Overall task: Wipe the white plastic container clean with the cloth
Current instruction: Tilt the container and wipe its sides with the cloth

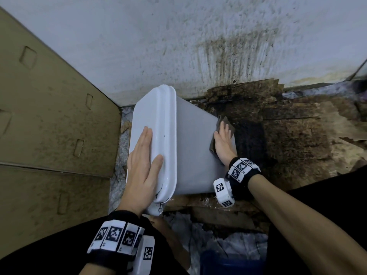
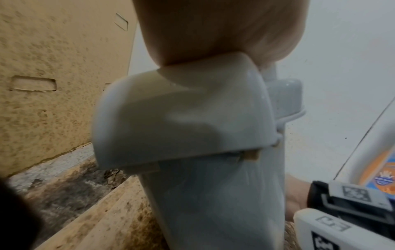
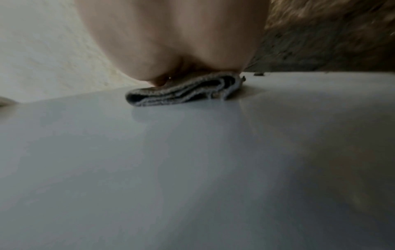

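Right hand [image 1: 223, 139] flat on cloth [image 1: 225, 124], left hand [image 1: 144, 165] spread on container [image 1: 190, 155]; best pressed evenly, swept in overlapping strokes.

The left hand [image 2: 224, 28] presses flat on the white container's [image 2: 209, 194] lid [image 2: 181, 111], beside cardboard [image 2: 53, 50].
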A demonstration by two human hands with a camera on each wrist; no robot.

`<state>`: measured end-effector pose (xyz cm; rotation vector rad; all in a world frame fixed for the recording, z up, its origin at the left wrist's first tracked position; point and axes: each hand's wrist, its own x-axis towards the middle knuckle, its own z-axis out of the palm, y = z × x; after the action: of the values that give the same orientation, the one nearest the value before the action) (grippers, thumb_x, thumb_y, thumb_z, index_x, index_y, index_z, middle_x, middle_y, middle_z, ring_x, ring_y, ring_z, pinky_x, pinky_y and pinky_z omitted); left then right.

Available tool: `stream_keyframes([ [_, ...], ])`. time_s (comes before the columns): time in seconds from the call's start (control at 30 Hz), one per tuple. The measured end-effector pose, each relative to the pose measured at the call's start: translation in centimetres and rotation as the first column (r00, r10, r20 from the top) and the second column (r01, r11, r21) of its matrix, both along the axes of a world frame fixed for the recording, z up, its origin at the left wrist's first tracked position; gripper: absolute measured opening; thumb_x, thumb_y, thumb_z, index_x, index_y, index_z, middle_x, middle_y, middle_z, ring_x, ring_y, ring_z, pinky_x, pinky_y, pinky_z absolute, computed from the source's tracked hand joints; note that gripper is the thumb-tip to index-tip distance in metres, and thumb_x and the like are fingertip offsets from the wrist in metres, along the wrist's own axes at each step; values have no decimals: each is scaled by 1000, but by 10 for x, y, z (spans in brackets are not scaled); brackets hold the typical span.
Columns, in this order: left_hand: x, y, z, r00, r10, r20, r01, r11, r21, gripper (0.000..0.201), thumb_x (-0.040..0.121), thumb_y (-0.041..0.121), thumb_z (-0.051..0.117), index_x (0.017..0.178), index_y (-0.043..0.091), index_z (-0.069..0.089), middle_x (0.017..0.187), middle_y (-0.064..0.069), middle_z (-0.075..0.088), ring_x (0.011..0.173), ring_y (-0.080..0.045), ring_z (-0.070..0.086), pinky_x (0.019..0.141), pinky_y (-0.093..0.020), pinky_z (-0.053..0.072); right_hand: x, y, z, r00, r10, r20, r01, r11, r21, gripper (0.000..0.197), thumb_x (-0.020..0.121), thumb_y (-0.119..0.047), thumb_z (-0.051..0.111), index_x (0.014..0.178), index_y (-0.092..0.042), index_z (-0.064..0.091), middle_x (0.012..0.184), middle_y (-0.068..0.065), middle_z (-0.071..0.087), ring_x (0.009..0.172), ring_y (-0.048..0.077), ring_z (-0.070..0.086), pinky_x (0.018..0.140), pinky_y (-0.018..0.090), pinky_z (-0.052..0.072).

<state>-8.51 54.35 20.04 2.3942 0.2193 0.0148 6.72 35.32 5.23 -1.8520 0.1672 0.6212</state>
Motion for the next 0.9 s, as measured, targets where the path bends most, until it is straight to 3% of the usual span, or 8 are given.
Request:
stream_keyframes([
  [0.17,3,-2,1,1000,-3,6,3,1000,12,62,103,53,28,161,41,8,171,19,8,155,4,5,129,-41,9,-16,31,49,992,41,121,-59,988,145,56,111,-28,22,161,-27,-3,169,0,-17,155,18,-18,126,43,-9],
  [0.37,2,-2,-1,1000,-5,8,5,1000,24,65,104,53,28,164,35,10,171,19,8,156,2,6,129,-41,9,-38,54,93,939,145,311,-223,948,229,55,112,-30,21,161,-33,-3,169,-8,-17,152,6,-21,124,33,-11],
  [0.53,2,-1,-1,1000,2,5,-3,1000,9,64,103,54,28,162,38,10,171,20,8,156,2,6,129,-41,10,-40,51,81,873,230,431,-276,960,47,57,111,-38,17,161,-32,-9,168,-8,-21,153,5,-21,125,33,-9],
  [0.67,-1,5,0,1000,20,-10,-20,999,-25,60,106,48,32,162,41,10,170,25,7,156,5,5,130,-44,10,-29,38,60,851,290,439,-303,952,-41,57,111,-42,17,161,-33,-9,168,-12,-20,154,4,-17,123,31,-6],
  [0.77,-1,6,0,1000,24,-15,-24,999,-24,60,107,46,33,162,41,10,169,28,7,155,7,4,130,-43,9,-20,21,30,892,250,375,-242,968,-69,58,110,-42,15,161,-30,-10,168,-8,-19,154,5,-16,125,35,-5],
  [0.9,-2,4,-1,1000,15,-9,-15,1000,-20,63,104,52,31,163,41,10,168,30,7,155,5,5,129,-39,9,-13,-7,-4,967,196,164,-175,975,-135,63,111,-36,16,159,-9,-15,168,5,-19,156,17,-13,126,33,-7],
])
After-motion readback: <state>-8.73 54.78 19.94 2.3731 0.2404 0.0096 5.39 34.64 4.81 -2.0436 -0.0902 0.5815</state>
